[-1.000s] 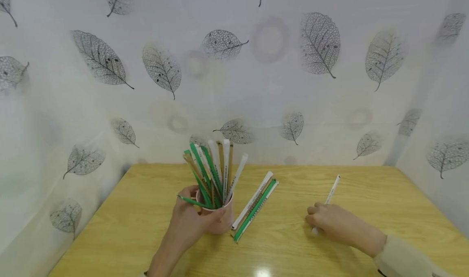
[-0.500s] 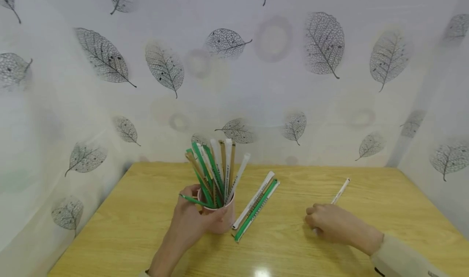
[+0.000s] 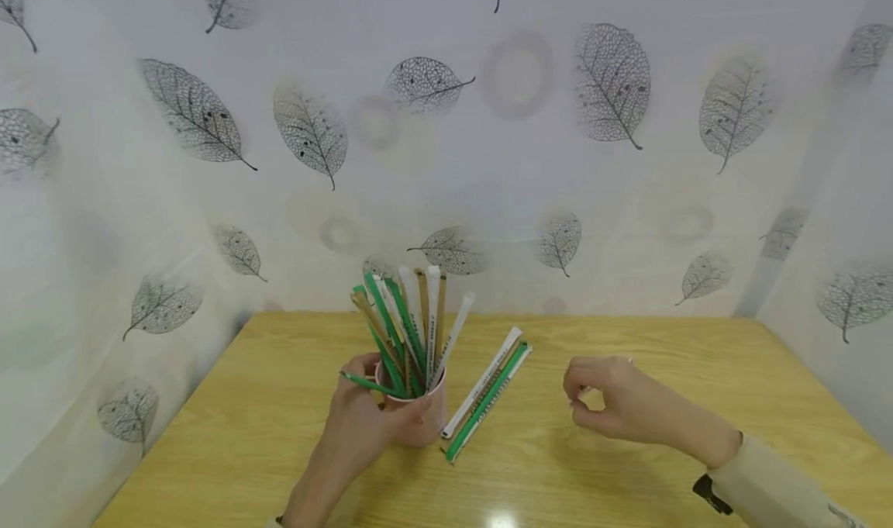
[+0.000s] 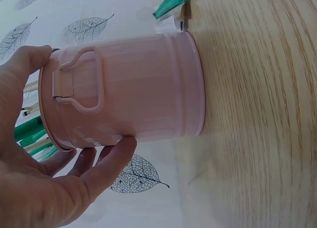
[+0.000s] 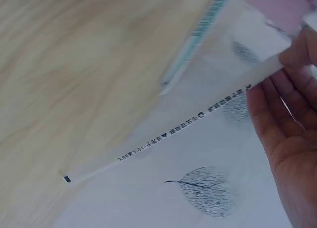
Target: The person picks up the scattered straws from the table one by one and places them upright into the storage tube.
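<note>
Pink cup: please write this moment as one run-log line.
left grip: holds pink cup; right grip: pinches white straw; in cup: straw bundle; table: loose straws beside cup

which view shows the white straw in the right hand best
The right wrist view: most of the white straw shows there, printing included, pinched by the right hand. The head view shows at most slivers; the left wrist view, none.

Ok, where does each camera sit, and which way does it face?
Head: worn on the head, facing forward and down at the table; left hand, right hand and right sleeve show.
Left wrist: on that wrist, facing the pink cup; the left hand shows.
Right wrist: on that wrist, facing the white straw; the right hand shows.
Head and left wrist views share the pink cup.
</note>
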A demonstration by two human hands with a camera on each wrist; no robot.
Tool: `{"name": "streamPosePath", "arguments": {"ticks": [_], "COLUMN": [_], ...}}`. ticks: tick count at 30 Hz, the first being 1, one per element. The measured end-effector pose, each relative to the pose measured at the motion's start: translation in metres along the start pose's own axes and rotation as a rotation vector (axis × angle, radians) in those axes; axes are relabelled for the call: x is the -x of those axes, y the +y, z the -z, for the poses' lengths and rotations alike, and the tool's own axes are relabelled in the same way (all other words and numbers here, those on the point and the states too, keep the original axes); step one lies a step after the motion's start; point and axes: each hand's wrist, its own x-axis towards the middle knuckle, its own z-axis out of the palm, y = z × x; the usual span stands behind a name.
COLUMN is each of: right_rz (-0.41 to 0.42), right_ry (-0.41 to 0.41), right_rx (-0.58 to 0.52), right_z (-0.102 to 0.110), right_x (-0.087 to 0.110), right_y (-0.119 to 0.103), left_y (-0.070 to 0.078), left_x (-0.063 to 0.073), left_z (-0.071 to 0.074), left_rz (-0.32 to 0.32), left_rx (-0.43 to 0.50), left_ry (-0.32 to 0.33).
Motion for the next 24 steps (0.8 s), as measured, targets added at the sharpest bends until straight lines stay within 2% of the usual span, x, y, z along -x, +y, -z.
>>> {"name": "streamPosePath", "arguments": {"ticks": [2,7,13,16,18,21,24], "right_rz": [-0.039,-0.198,-0.245,-0.223,-0.172,-0.088,-0.035], "right_ry": [0.088,0.289,0.573,0.681,0.721,0.731,0.732], "right_rx": [-0.090,-0.332,-0.689,-0.852,-0.937,-1.017,-1.050], "right_z": [0.008,0.031,0.045,0.046,0.045,0.042,0.037], "right_x": [-0.013,-0.045,-0.078,-0.092,-0.101,-0.110,-0.117], "right_y": [-0.007,-0.027,-0.043,-0.051,-0.055,-0.058,-0.059], "left_y": [0.000,-0.001,-0.002,-0.002,-0.002,-0.001,-0.001], "left_x": [0.000,-0.002,-0.001,0.000,0.001,0.000,0.001], "left_z": [0.000,-0.001,-0.003,-0.003,-0.002,-0.003,-0.003], "left_rz": [-0.008,-0.025,-0.017,-0.011,-0.006,-0.005,-0.009], "left_rx": [-0.006,-0.015,-0.025,-0.022,-0.020,-0.026,-0.047], "left_ry": [0.003,0.009,0.012,0.015,0.019,0.021,0.026]}}
